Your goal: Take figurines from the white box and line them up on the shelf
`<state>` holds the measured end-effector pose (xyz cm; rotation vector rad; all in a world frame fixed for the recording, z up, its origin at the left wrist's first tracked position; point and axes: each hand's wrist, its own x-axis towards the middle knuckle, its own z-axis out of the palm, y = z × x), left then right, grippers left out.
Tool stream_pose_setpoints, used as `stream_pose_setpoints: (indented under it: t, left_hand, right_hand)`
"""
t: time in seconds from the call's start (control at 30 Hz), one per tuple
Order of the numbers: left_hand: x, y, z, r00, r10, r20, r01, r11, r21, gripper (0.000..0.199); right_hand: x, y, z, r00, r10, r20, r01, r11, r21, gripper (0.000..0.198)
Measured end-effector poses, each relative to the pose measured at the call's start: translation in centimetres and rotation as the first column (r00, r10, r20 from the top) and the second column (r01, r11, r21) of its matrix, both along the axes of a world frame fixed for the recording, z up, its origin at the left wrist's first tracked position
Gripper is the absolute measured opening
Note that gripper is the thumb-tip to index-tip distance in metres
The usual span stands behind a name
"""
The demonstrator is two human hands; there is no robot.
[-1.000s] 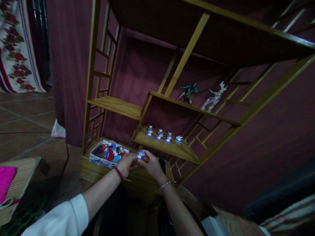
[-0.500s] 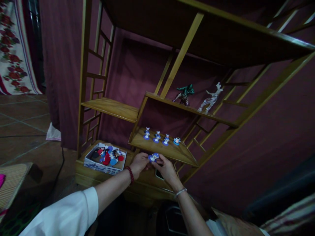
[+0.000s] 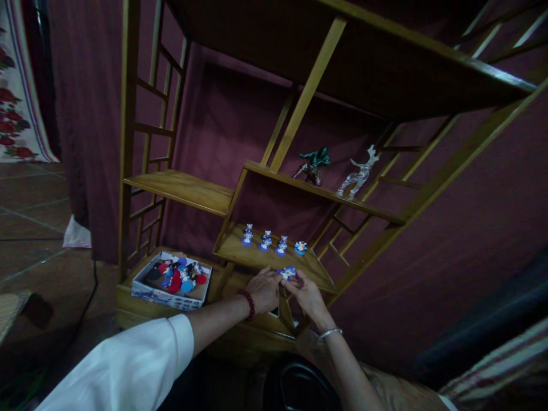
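Note:
A small blue-and-white figurine [image 3: 288,273] on a purple base is held in front of the low shelf's front edge. My right hand [image 3: 309,295] pinches it from the right. From the left, my left hand [image 3: 264,290] has its fingers closed at the base. Behind the hands, on the low wooden shelf [image 3: 240,255], several similar figurines [image 3: 265,242] stand in rows. At the right end of them is a figurine on a light-blue base [image 3: 300,247]. To the left, an open cardboard box [image 3: 171,301] holds a jumble of red, blue and black figurines [image 3: 182,275].
A green-and-brown crouching figure [image 3: 314,165] and a clear deer-like statuette [image 3: 358,174] stand on the shelf above. Wooden posts and lattice [image 3: 148,128] frame the unit. A phone-like dark object [image 3: 274,311] lies partly behind my left hand. A black rounded seat [image 3: 299,383] is below.
Both hands have moved right with the figurine, along the shelf's front edge. The view has shifted slightly, so the shelf unit sits further left. The figurines on the shelf look unmoved.

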<state>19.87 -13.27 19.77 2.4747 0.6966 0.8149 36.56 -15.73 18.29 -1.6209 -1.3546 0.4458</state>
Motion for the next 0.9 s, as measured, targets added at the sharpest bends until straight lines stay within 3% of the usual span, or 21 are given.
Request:
stream_pose_setpoints:
  t: [0.43, 0.73, 0.9]
  left_hand:
    - [1.9, 1.3, -0.3, 0.994, -0.028, -0.108, 0.04, 0.993, 0.11, 0.035]
    - [0.8, 2.8, -0.6, 0.996, -0.016, -0.087, 0.027, 0.992, 0.12, 0.044]
    - [-0.4, 4.2, -0.6, 0.994, 0.067, -0.087, -0.055, 0.99, 0.132, 0.039]
  right_hand:
    - [1.6, 1.1, -0.3, 0.999, -0.002, -0.033, 0.003, 1.0, 0.009, 0.04]
    - [1.0, 2.8, -0.4, 1.0, 0.028, 0.011, -0.028, 1.0, -0.013, 0.045]
    - [0.3, 4.0, -0.1, 0.999, 0.021, 0.049, -0.021, 1.0, -0.014, 0.042]
